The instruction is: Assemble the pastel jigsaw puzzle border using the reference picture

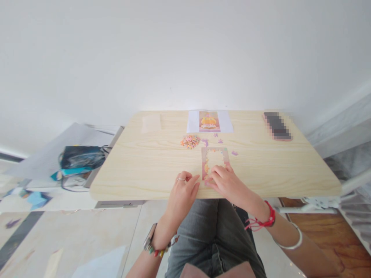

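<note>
You have just one camera, and it sits on your head. It looks forward and down, over your lap, at the bench [150, 162] and the white wall behind it. The near edge of the bench is close, the far edge well off.

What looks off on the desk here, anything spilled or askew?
Nothing spilled or damaged. A few purple pieces lie scattered apart from the loose piece pile, beside the puzzle frame, whose middle is unfilled. Both hands, left hand and right hand, rest at its near edge.
</note>
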The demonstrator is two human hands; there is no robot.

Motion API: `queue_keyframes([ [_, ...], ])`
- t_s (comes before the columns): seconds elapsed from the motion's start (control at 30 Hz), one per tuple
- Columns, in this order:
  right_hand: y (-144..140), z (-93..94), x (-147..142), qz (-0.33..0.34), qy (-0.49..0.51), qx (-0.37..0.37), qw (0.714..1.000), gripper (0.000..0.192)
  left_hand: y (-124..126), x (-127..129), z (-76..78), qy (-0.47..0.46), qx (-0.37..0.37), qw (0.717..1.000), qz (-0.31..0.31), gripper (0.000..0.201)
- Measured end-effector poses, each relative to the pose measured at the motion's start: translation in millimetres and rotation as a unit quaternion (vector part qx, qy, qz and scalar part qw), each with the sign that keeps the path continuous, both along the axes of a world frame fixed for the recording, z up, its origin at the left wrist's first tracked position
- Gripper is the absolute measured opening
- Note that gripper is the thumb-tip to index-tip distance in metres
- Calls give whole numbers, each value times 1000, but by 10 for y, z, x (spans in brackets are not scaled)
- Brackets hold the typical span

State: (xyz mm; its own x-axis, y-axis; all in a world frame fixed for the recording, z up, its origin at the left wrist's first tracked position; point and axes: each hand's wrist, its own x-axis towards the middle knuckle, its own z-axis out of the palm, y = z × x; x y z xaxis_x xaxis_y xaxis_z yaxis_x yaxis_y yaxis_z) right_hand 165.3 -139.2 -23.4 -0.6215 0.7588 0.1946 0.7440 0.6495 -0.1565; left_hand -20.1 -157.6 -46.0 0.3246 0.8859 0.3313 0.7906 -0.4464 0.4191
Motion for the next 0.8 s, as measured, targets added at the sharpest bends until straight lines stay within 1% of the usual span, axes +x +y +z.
queue_keyframes([
  [0.13,-23,-15,-84,-13,-16,-9,1000,16,-11,14,-14,-7,16,1000,-17,22],
  [0.33,-9,-39,-99,-26,-34,-21,999,10,0,40,-32,-11,23,999,-28,23],
  [0.5,1,-55,-109,-21,-27,-14,999,13,4,48,-33,-15,26,999,-36,23],
  [0.8,-25,15,-110,-22,-5,-5,1000,14,-4,60,-21,-8,31,999,-37,21],
])
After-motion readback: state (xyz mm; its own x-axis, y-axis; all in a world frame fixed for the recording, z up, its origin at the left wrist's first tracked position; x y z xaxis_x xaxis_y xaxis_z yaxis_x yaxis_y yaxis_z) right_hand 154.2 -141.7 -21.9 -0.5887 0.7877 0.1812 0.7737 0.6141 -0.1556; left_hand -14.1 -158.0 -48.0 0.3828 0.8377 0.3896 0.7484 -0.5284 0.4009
